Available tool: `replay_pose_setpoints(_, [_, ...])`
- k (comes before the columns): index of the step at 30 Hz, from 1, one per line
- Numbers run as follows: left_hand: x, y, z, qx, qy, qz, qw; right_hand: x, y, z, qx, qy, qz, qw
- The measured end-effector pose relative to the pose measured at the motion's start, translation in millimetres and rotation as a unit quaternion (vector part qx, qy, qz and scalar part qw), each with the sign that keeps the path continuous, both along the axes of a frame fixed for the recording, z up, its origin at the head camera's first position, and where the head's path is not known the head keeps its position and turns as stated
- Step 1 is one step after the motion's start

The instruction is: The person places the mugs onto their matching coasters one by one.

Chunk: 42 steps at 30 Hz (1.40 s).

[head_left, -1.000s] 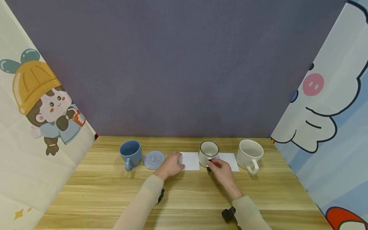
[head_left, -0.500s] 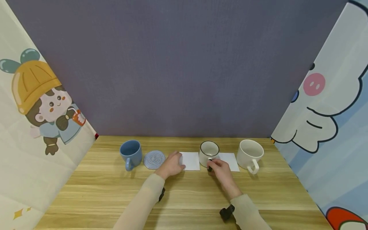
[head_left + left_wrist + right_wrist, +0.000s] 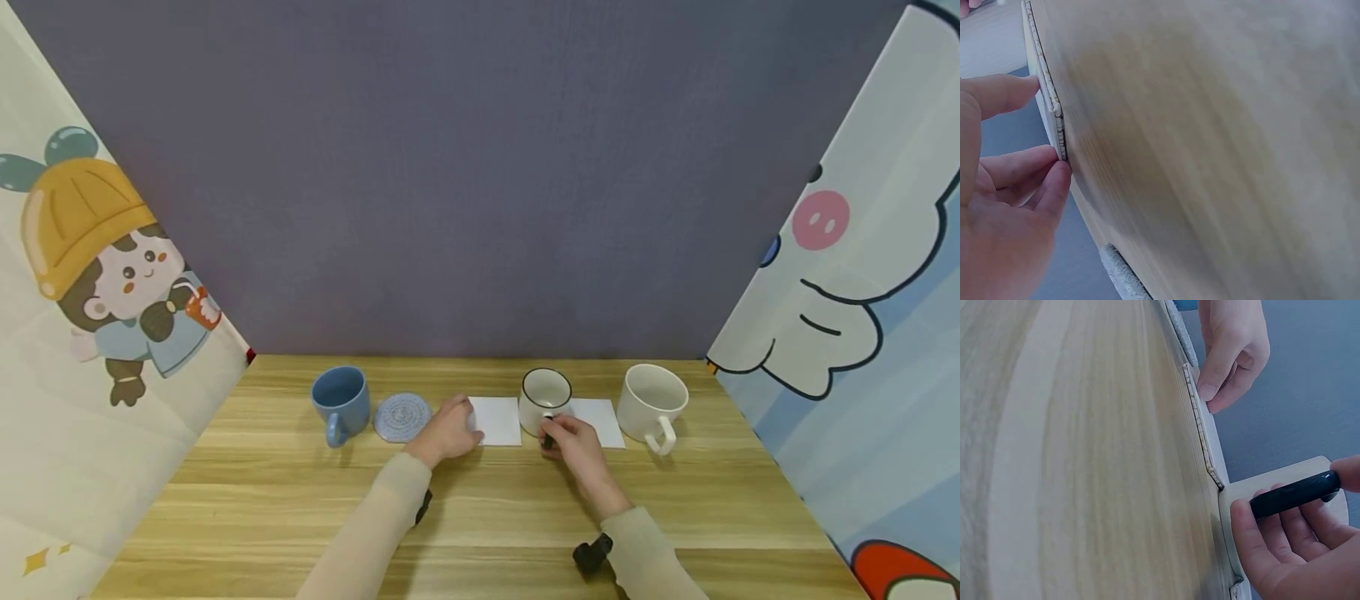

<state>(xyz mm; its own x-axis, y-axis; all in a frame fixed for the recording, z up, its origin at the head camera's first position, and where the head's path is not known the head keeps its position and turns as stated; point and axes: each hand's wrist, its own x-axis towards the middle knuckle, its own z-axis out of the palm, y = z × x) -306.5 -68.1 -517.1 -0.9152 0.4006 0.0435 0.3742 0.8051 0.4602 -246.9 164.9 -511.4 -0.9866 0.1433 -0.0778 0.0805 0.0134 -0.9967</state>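
Observation:
A white mug with a black rim (image 3: 545,390) stands between two thin white squares, upright. My right hand (image 3: 579,454) grips its black handle (image 3: 1297,494) between thumb and fingers. The left white square (image 3: 497,421) lies flat on the table, its ridged edge showing in the wrist views. At that square's left side, my left hand (image 3: 447,431) holds it with thumb and fingertips at the edges. The right white square (image 3: 598,422) lies on the mug's other side, partly hidden by the mug and my right hand.
A blue mug (image 3: 342,402) and a round blue patterned coaster (image 3: 402,417) are to the left of my left hand. At the right stands a larger white mug (image 3: 652,402), handle toward me. A grey panel (image 3: 480,183) rises behind the wooden table (image 3: 495,517).
My right fingers have closed further round the black handle, the hand shifting slightly left. My left hand stays at the white square, and the mugs keep their places.

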Motion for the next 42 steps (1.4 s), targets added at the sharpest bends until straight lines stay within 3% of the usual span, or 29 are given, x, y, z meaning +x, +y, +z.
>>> replay_pose_setpoints(15, [-0.7,-1.6,-1.0,-0.001,-0.002,-0.004,1.0000,1.6,-1.6,4.6,-0.091,-0.035,0.014,0.995])
replay_pose_setpoints(26, [-1.1,-1.3,1.0,-0.003,-0.008,0.000,1.0000,1.4,-6.0,1.6,-0.111,-0.022,-0.006,0.994])
replay_pose_setpoints(42, [0.1,-1.3,1.7,-0.002,-0.017,0.000,0.9998,4.6,-9.0,5.2,-0.101,-0.019,-0.014,0.995])
